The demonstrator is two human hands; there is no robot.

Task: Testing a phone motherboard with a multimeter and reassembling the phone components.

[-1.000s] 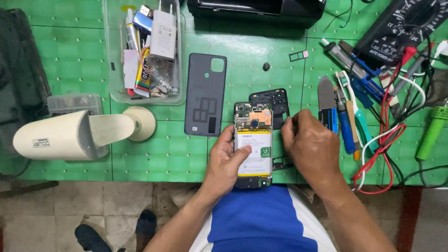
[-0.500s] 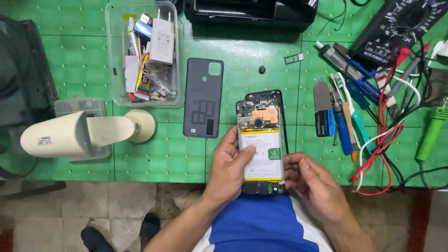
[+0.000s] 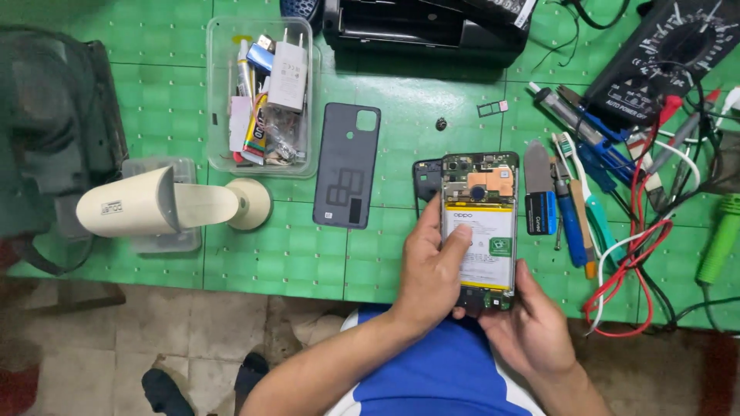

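A green work table (image 3: 308, 254) filled most of the view, its near edge running across above a tiled floor. At the table's left edge lay a dark bag (image 3: 54, 131). Along the far edge sat a black case (image 3: 432, 31), and in the far right corner a black multimeter (image 3: 663, 54). Near the left end of the near edge, a cream desk lamp (image 3: 154, 206) lay on its side over a small clear box. Towards the far edge, left of centre, a clear plastic tray (image 3: 220, 100) held a white charger and small oddments. Beside it, near the table's middle, a grey phone back cover (image 3: 347, 166) lay flat.

Close to the near edge, right of centre, an opened phone (image 3: 479, 231) was held just above the table, back off, showing its white battery and circuit board. The left hand (image 3: 432, 270) gripped the phone's left side, thumb pressed on the battery. The right hand (image 3: 532, 327) cupped the phone's lower end from below, fingers wrapped under it. A black inner frame (image 3: 426, 179) lay touching the phone's upper left corner.

Along the right side lay screwdrivers and tweezers (image 3: 574, 223), tangled red, white and black wires (image 3: 640, 254) and a green-handled tool (image 3: 717, 239). A tiny tray for a card (image 3: 492, 108) and a small dark screw (image 3: 442, 123) lay near the far edge.
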